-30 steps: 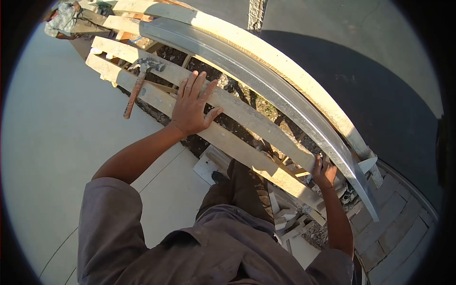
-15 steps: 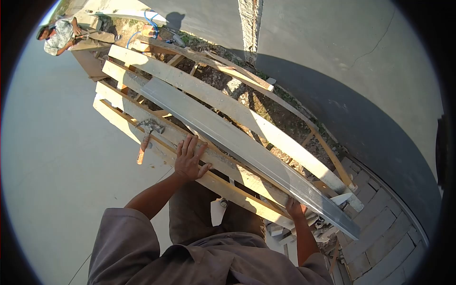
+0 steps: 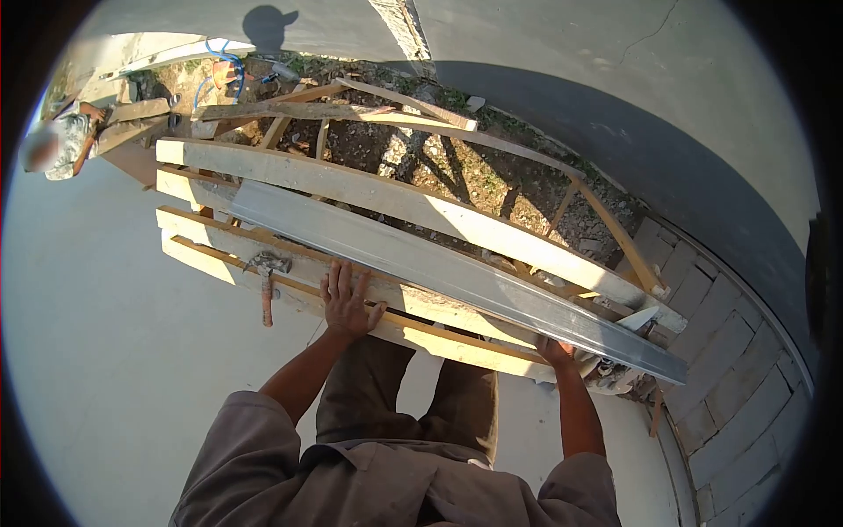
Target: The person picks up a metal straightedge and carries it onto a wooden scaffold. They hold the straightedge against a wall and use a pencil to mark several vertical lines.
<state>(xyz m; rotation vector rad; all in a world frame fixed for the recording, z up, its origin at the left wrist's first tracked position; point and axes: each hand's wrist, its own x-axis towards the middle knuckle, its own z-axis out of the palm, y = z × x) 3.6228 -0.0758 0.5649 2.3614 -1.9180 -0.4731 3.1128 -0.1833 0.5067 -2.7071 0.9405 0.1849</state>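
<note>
My left hand (image 3: pixel 349 301) lies flat with spread fingers on a wooden plank (image 3: pixel 439 309) of a raised plank frame. My right hand (image 3: pixel 557 351) is at the near edge of a long grey metal channel (image 3: pixel 421 257), by the right part of the same plank; its fingertips are hidden under the channel. The channel rests lengthwise over the planks, its right end reaching past them. Left of my left hand, a hammer (image 3: pixel 267 297) with an orange-brown handle lies across the near planks, its handle hanging over the front edge.
Another pale plank (image 3: pixel 395 195) runs behind the channel. Beyond it are thin wooden braces (image 3: pixel 619 233) over rubble ground and a grey wall (image 3: pixel 562 44). A person (image 3: pixel 66 145) sits at far left near a blue hose (image 3: pixel 211 53). Paving slabs (image 3: pixel 729 351) lie at right.
My view has turned, so the planks and channel look more level and the other person sits lower and farther left. Both hands stay at the same spots on the frame.
</note>
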